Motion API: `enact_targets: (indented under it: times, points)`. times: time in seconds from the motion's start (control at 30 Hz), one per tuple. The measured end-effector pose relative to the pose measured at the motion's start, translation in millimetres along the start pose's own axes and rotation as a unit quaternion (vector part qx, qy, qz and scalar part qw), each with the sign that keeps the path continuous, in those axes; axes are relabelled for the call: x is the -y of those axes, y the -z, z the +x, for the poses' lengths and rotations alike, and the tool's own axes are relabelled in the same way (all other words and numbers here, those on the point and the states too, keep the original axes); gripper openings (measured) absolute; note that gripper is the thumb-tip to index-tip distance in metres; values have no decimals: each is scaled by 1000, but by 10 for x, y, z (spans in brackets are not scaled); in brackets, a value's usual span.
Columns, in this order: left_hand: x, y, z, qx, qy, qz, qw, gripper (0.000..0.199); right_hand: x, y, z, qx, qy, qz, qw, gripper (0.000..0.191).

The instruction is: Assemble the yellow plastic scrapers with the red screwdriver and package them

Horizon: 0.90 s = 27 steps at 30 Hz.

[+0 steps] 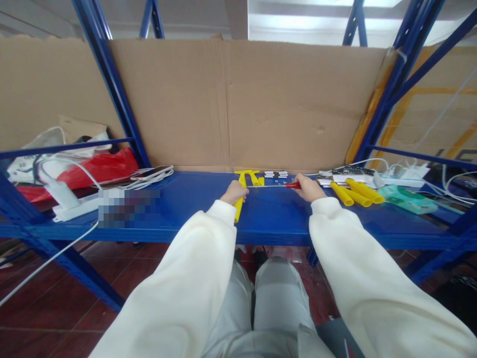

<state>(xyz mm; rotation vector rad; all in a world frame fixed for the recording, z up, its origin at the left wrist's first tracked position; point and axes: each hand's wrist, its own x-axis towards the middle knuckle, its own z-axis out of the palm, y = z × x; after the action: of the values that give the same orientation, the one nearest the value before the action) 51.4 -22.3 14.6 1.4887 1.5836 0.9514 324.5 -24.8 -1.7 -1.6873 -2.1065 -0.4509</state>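
My left hand (233, 191) is closed around a yellow T-shaped plastic piece (238, 213), its stem pointing toward the front edge of the blue shelf (194, 204). In my right hand (309, 188) is a screwdriver (292, 185) with a red handle. Its thin shaft lies level and points left, the tip reaching the yellow piece by my left fingers. Whether the tip sits in a screw is too small to tell. Just behind, a second yellow piece (254, 177) rests on the shelf, beside small black-and-white parts (276, 174) and tiny loose bits.
Several yellow tubes (360, 193) lie to the right, near a green soft packet (408, 200) and white cables. At left are a white power strip (76, 206), a phone on coiled cable (152, 174) and a red bag (100, 168). Cardboard (179, 104) walls the back.
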Motion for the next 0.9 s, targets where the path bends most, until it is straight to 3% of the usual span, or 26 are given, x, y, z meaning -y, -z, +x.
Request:
enact_targets:
  times: [0.3,0.63,0.9]
  points:
    - [-27,3,-47,1,-3,8,1000,11,6,-18,-8,15,6,-16,1000,19]
    - [-40,3,-69,-1,-1,17,1000,12,77,56,-17,26,-34,-7,999,21]
    - [-31,13,-60,1,0,12,1000,17,-8,7,-8,8,12,-11,1000,14]
